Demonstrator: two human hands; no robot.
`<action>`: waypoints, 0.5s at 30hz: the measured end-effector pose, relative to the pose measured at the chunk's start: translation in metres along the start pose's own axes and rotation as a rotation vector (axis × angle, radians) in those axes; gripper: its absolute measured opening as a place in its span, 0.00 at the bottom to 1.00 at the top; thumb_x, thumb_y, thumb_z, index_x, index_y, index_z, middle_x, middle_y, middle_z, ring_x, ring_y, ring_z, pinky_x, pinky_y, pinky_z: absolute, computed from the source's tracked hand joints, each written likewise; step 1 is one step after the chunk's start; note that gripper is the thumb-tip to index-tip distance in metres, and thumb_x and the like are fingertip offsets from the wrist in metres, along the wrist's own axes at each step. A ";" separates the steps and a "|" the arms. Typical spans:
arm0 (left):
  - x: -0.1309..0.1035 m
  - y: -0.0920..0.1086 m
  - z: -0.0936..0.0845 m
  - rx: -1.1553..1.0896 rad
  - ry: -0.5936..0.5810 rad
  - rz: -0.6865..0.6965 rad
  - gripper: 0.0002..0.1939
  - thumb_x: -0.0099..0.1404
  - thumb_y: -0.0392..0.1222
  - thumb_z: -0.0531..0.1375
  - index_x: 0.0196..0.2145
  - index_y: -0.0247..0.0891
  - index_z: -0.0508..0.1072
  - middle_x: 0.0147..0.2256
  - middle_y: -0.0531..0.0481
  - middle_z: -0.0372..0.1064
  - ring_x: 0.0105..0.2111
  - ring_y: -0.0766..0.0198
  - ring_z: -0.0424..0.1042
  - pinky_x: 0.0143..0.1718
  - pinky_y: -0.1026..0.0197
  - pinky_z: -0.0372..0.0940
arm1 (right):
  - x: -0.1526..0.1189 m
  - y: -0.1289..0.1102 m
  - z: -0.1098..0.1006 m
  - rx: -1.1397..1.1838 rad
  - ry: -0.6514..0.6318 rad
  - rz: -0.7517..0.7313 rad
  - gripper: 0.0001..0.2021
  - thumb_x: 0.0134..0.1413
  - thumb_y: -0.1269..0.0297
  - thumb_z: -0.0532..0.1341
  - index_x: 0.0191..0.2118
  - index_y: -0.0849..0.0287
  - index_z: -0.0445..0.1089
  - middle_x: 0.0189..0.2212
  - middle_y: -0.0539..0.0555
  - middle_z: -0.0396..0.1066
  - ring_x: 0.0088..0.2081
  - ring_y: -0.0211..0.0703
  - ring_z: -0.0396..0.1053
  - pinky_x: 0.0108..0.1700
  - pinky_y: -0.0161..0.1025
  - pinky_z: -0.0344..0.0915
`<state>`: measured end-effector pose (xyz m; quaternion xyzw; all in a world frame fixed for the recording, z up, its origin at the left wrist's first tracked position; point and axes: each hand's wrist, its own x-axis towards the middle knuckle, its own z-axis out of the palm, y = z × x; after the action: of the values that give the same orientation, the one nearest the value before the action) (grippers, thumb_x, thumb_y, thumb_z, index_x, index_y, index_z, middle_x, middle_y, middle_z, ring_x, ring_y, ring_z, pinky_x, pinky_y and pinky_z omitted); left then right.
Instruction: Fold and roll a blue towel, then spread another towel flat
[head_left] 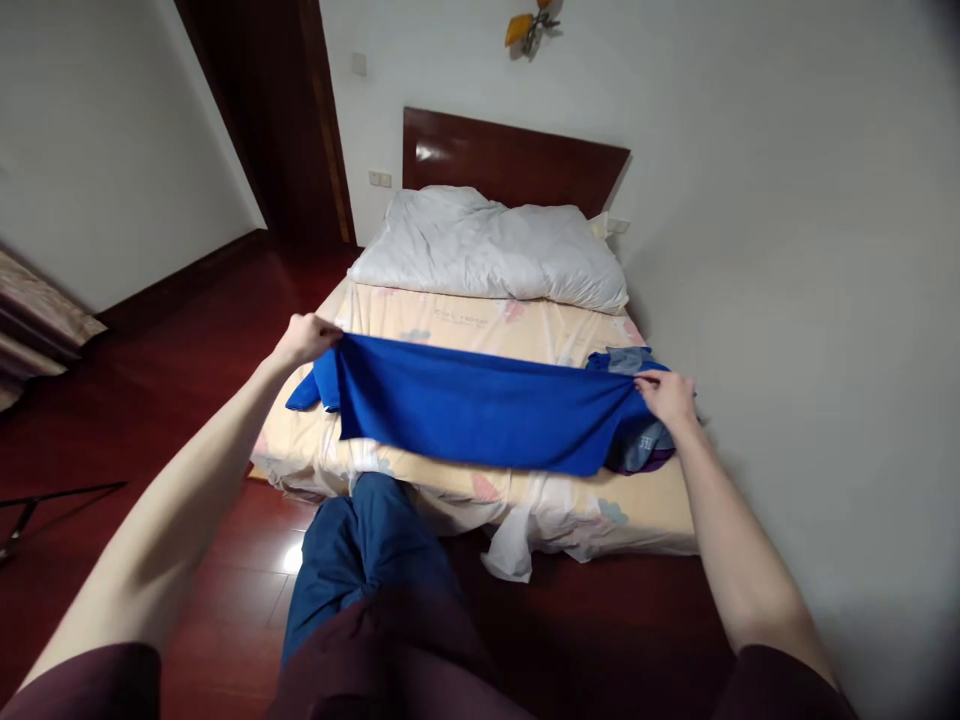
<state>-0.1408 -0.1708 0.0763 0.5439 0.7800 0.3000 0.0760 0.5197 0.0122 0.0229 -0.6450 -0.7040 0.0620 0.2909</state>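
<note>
A bright blue piece of cloth (480, 405) is stretched wide between my two hands, above the foot half of the bed. My left hand (306, 340) pinches its upper left corner. At the upper right corner, my right hand (667, 396) grips it between thumb and fingers. The cloth's lower edge hangs loose. Behind its left end, more blue fabric (304, 392) lies on the sheet. Close to my right hand sits a heap of clothes (646, 448) in blue, grey and purple, partly hidden by the cloth and the hand.
The bed has a pale patterned sheet (600, 320), a bunched white quilt (495, 245) and a dark wooden headboard (510, 150). A white wall (810, 300) borders its right side. Curtains (37, 330) and a thin black stand leg (60, 493) are at the left.
</note>
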 end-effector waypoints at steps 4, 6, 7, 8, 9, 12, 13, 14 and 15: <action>0.030 0.004 0.017 -0.098 0.335 0.133 0.12 0.64 0.39 0.61 0.37 0.34 0.85 0.34 0.46 0.81 0.42 0.50 0.81 0.52 0.54 0.73 | 0.021 -0.001 0.004 -0.032 0.261 -0.048 0.14 0.60 0.67 0.62 0.47 0.65 0.82 0.45 0.68 0.82 0.44 0.51 0.78 0.56 0.45 0.71; 0.029 -0.001 0.025 -0.139 0.396 0.207 0.14 0.68 0.41 0.59 0.41 0.35 0.84 0.40 0.46 0.82 0.46 0.51 0.80 0.54 0.54 0.73 | 0.017 0.007 0.011 0.025 0.310 -0.097 0.15 0.62 0.68 0.61 0.49 0.67 0.81 0.49 0.69 0.80 0.48 0.50 0.78 0.55 0.41 0.72; 0.026 -0.005 0.031 -0.152 0.394 0.240 0.14 0.69 0.41 0.59 0.43 0.36 0.84 0.43 0.46 0.81 0.48 0.51 0.80 0.55 0.54 0.73 | 0.012 0.013 0.017 0.057 0.314 -0.119 0.16 0.63 0.68 0.60 0.50 0.68 0.81 0.51 0.69 0.80 0.49 0.49 0.78 0.55 0.40 0.73; 0.021 -0.011 0.038 -0.160 0.376 0.264 0.14 0.70 0.42 0.59 0.44 0.37 0.84 0.45 0.47 0.81 0.51 0.52 0.79 0.57 0.54 0.72 | 0.006 0.020 0.024 0.082 0.304 -0.136 0.16 0.63 0.68 0.60 0.50 0.68 0.80 0.52 0.68 0.79 0.50 0.48 0.78 0.54 0.39 0.74; 0.014 -0.018 0.047 -0.164 0.348 0.277 0.14 0.71 0.42 0.59 0.45 0.37 0.83 0.47 0.47 0.80 0.53 0.52 0.78 0.59 0.54 0.71 | -0.002 0.028 0.034 0.100 0.283 -0.146 0.16 0.64 0.67 0.60 0.51 0.68 0.80 0.52 0.67 0.79 0.51 0.48 0.78 0.54 0.39 0.75; -0.012 -0.046 0.081 -0.150 0.206 0.243 0.15 0.72 0.41 0.57 0.48 0.38 0.82 0.53 0.46 0.78 0.59 0.52 0.74 0.64 0.52 0.66 | -0.032 0.053 0.071 0.131 0.201 -0.115 0.17 0.64 0.64 0.59 0.50 0.67 0.80 0.54 0.66 0.78 0.53 0.49 0.78 0.56 0.44 0.76; -0.022 -0.057 0.095 -0.140 0.141 0.220 0.16 0.72 0.41 0.57 0.49 0.38 0.82 0.55 0.45 0.77 0.60 0.51 0.73 0.66 0.51 0.64 | -0.044 0.061 0.085 0.140 0.172 -0.088 0.18 0.64 0.63 0.58 0.50 0.68 0.79 0.55 0.67 0.78 0.53 0.50 0.78 0.56 0.46 0.76; -0.033 -0.068 0.110 -0.129 0.071 0.194 0.16 0.71 0.41 0.57 0.49 0.37 0.82 0.56 0.44 0.76 0.61 0.51 0.72 0.67 0.50 0.63 | -0.058 0.068 0.099 0.145 0.128 -0.065 0.19 0.64 0.62 0.57 0.50 0.68 0.79 0.55 0.68 0.77 0.53 0.51 0.79 0.55 0.47 0.77; -0.044 -0.079 0.124 -0.120 0.001 0.169 0.16 0.71 0.41 0.57 0.48 0.37 0.82 0.57 0.43 0.76 0.61 0.50 0.71 0.68 0.50 0.62 | -0.073 0.074 0.114 0.143 0.076 -0.048 0.20 0.63 0.62 0.56 0.51 0.69 0.79 0.55 0.69 0.77 0.52 0.52 0.79 0.55 0.48 0.77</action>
<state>-0.1315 -0.1805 -0.0772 0.6023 0.7118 0.3517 0.0826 0.5289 -0.0118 -0.1290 -0.6074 -0.7014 0.0805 0.3642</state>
